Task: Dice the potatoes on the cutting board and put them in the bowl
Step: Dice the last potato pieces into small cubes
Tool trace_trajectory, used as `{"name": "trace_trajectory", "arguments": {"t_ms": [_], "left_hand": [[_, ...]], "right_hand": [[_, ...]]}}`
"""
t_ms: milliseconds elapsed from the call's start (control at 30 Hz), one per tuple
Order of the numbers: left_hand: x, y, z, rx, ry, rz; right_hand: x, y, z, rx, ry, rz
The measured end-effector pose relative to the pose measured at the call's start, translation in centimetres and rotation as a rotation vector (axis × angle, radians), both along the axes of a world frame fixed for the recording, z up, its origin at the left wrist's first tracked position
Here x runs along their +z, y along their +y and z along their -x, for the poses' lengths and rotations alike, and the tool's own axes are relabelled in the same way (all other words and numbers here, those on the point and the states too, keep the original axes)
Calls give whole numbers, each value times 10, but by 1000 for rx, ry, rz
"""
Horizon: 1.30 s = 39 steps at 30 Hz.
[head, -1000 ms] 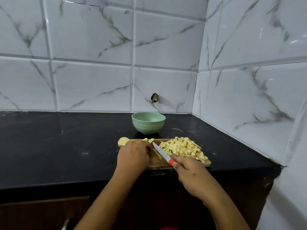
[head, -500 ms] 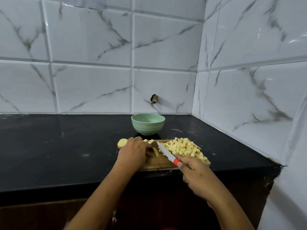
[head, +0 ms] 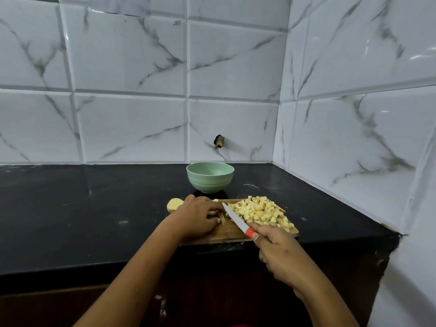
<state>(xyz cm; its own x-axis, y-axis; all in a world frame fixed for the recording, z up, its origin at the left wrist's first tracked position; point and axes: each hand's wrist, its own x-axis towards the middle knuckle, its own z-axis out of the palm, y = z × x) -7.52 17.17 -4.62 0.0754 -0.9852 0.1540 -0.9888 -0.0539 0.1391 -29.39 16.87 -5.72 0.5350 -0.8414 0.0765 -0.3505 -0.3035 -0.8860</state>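
- Left hand [head: 195,217]: fingers curled over potato strips [head: 222,219], pinning them to wooden cutting board [head: 226,234].
- Right hand [head: 278,251]: wrapped round red handle of knife [head: 237,219]. Blade slants toward left hand, tip just beside left fingertips, edge over strips.
- Diced potato pile [head: 259,211]: on board, just beyond right hand, on far side of blade from left hand.
- Peeled potato piece [head: 174,204]: just outboard of left hand, at board's left end.
- Green bowl [head: 210,177]: on black counter [head: 94,208], beyond both hands, just behind board.

Glossy marble-veined wall tiles [head: 132,67] behind black countertop [head: 70,208].
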Motion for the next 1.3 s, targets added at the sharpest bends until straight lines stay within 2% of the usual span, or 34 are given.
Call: {"name": "trace_trajectory", "arguments": {"t_ms": [233,433,667,967,1300], "left_hand": [[-3,0,4,-62,44,129],[-4,18,14,-85,86,342],[-8,31,18,-48,308,333],[-2,19,14,-42,231,229],[-9,21,20,37,210,307]], "right_hand": [[2,4,0,-27,-12,45],[-1,9,2,-131,95,306],[-10,24,-4,-166,187,468],[-10,23,-7,-185,189,462],[-4,31,-3,-185,228,476]]}}
